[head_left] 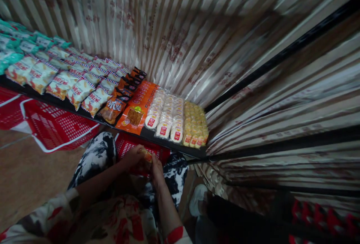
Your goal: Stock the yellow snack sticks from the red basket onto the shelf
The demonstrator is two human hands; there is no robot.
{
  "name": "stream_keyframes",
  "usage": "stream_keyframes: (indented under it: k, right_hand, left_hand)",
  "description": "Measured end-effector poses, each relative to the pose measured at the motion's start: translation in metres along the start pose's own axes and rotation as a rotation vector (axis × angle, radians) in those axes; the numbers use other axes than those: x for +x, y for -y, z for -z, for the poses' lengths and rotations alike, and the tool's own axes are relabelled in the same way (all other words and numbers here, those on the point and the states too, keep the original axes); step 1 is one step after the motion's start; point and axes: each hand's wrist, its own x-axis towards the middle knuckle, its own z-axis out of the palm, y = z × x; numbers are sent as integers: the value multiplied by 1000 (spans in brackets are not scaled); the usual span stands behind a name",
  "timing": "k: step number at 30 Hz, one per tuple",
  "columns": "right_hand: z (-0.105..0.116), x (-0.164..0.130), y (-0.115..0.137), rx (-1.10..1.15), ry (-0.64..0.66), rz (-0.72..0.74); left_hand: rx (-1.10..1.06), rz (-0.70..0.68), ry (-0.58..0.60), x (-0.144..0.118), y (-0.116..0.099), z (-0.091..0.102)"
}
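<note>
A person crouches before a low shelf [168, 141] of packaged snacks, both hands meeting over a red basket [126, 144] that sits just under the shelf's front edge, between the knees. The left hand [135, 157] and the right hand [156, 169] close on one small snack packet [146, 155] from either side — the left hand's fingers curl over its near end, the right hand's fingers press up against its other side, so the packet is pinched between the two. It is mostly hidden; only an orange-yellow sliver shows, and which way its long axis runs cannot be told. The packet lies just below the shelf edge, nearest the rows of round white-wrapped cakes [165, 114] and the small yellow packs [196, 124] at the shelf's end toward the person's right hand. Further along the shelf toward the left hand lie an orange packet [137, 109], dark orange bags [122, 96] and striped chip bags [60, 81]. A second red basket [56, 126] rests on the floor under the shelf on the left-hand side — a white shoe [198, 199] shows below the shelf's right-hand corner.
</note>
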Motion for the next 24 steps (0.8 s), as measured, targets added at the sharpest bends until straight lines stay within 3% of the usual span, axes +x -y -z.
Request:
stream_keyframes:
  k: [4, 9, 14, 20, 24]
  right_hand:
    - [6, 1, 8, -187, -99, 66]
    - [17, 1, 19, -643, -363, 525]
    - [25, -5, 32, -832, -353, 822]
    - [37, -9, 38, -873, -385, 992]
    - [52, -14, 47, -916, -408, 1028]
  left_hand:
    - [76, -117, 22, 1, -24, 5]
    - [270, -238, 39, 5, -48, 4]
    - [301, -279, 60, 14, -65, -6]
    - [372, -314, 95, 22, -91, -19]
    - [413, -355, 105, 28, -109, -30]
